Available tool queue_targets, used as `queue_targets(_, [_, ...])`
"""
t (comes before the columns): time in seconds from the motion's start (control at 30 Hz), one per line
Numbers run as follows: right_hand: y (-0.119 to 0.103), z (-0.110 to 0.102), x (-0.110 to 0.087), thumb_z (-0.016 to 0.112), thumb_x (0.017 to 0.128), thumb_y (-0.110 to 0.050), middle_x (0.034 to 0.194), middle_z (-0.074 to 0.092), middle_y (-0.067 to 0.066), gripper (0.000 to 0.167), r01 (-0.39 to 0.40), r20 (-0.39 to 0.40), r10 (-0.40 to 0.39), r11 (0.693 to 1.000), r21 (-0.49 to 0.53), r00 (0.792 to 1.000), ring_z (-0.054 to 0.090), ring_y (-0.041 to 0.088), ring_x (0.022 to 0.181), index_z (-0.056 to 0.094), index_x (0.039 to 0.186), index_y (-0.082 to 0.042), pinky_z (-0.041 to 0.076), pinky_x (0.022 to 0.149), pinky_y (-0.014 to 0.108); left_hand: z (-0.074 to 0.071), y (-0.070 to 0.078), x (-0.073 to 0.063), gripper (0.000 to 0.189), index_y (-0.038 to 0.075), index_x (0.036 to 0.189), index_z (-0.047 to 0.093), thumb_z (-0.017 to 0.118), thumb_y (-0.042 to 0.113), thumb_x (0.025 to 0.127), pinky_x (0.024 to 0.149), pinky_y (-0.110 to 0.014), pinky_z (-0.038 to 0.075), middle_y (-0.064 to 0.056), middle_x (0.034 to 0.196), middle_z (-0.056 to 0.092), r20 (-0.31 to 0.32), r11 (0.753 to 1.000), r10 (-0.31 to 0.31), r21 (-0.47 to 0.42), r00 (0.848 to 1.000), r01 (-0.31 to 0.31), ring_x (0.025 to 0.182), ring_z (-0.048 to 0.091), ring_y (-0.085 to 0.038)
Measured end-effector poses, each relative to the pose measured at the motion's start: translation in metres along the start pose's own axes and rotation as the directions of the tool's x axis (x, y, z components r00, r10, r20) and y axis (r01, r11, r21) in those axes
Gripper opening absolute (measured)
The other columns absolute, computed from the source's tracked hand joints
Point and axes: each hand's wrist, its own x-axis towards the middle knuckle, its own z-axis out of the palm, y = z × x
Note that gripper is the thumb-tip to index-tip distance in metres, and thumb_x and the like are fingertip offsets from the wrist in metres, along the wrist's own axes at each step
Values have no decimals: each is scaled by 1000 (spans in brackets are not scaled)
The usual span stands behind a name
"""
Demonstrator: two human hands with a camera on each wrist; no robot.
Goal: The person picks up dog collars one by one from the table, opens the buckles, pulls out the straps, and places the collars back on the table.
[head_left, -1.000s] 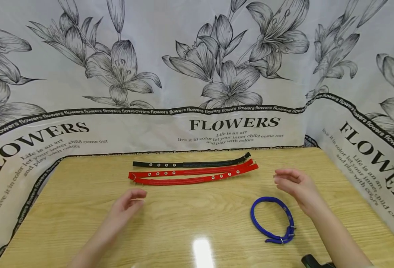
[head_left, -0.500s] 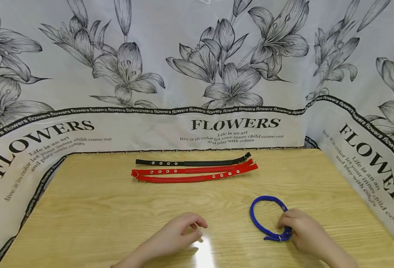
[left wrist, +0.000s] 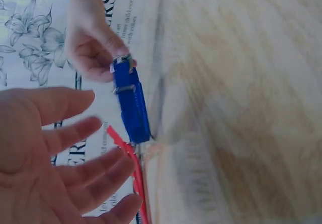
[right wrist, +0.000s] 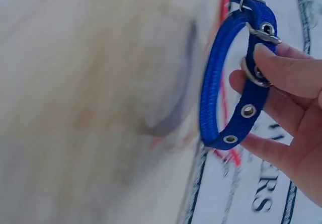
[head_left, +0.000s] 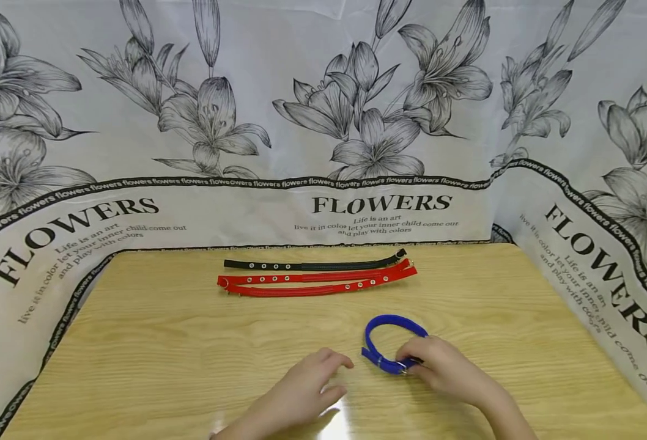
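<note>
My right hand point(head_left: 450, 370) pinches a blue collar point(head_left: 391, 366) near its buckle, thumb on the outer face and fingers behind. The collar is fastened into a loop; its metal eyelets, buckle and rings show in the right wrist view, where the loop point(right wrist: 210, 93) is lifted off the table. Close by on the left, my left hand point(head_left: 307, 388) has its fingers apart and slightly bent, holding nothing. In the left wrist view, the collar point(left wrist: 132, 103) hangs just beyond those fingertips, not touching them.
Toward the back of the wooden table point(head_left: 164, 342), a black collar point(head_left: 334, 266) lies stretched out. In front of it lie two red collar straps point(head_left: 285, 292) with eyelets. A white flower-printed cloth point(head_left: 246, 214) stands behind and along both sides.
My right hand has come down onto the blue collar, gripped it and brought it leftward. My left hand has moved right, toward the collar. The black and red collars stay put.
</note>
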Motion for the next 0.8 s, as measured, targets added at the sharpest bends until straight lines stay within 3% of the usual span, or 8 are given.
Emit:
queue_targets(0.13, [-17, 3, 29, 65, 83, 0, 94, 63, -12, 24, -5, 21, 2, 990, 138, 1000, 59, 6, 87, 65, 101, -16, 51, 75, 28, -8, -1, 0, 45, 13, 125, 53, 70, 17, 84, 88, -36, 47, -2, 117, 53, -137, 996, -63, 60, 989, 72, 107, 53, -19])
queue_targets(0.3, [-31, 7, 51, 63, 87, -2, 100, 63, -8, 24, 30, 16, -35, 971, 237, 999, 58, 7, 90, 64, 107, -14, 50, 77, 27, -14, -5, 2, 44, 12, 118, 58, 76, 18, 78, 86, -36, 48, -3, 116, 55, -273, 989, -2, 139, 962, 41, 104, 54, -20])
queue_targets(0.4, [-36, 11, 59, 61, 88, -3, 103, 63, -5, 25, 56, 7, -60, 957, 286, 998, 57, 7, 89, 63, 111, -13, 50, 75, 26, -15, -8, 1, 36, 14, 106, 64, 80, 18, 74, 81, -31, 49, 1, 105, 59, -348, 984, 74, 177, 934, -11, 95, 56, -15])
queue_targets(0.53, [-41, 15, 67, 59, 91, -7, 100, 62, -5, 23, 58, 2, -64, 924, 378, 998, 55, 7, 82, 62, 113, -14, 48, 71, 24, -16, -11, -2, 29, 14, 94, 67, 83, 14, 69, 73, -23, 49, 6, 92, 61, -448, 982, 137, 176, 883, -62, 84, 57, -9])
queue_targets(0.67, [-46, 16, 71, 55, 94, -12, 102, 63, -3, 23, 64, -2, -70, 893, 446, 998, 57, 8, 87, 62, 116, -10, 49, 75, 26, -20, -14, -7, 25, 13, 90, 70, 83, 13, 68, 70, -20, 49, 8, 88, 63, -512, 987, 138, 137, 848, -78, 80, 58, -6])
queue_targets(0.8, [-52, 14, 76, 53, 95, -14, 106, 64, 0, 26, 72, -26, -67, 880, 470, 997, 59, 11, 93, 60, 120, -7, 50, 79, 30, -27, -15, -11, 23, 13, 91, 70, 81, 15, 71, 71, -21, 51, 9, 89, 65, -548, 993, 119, 77, 828, -91, 82, 59, -4])
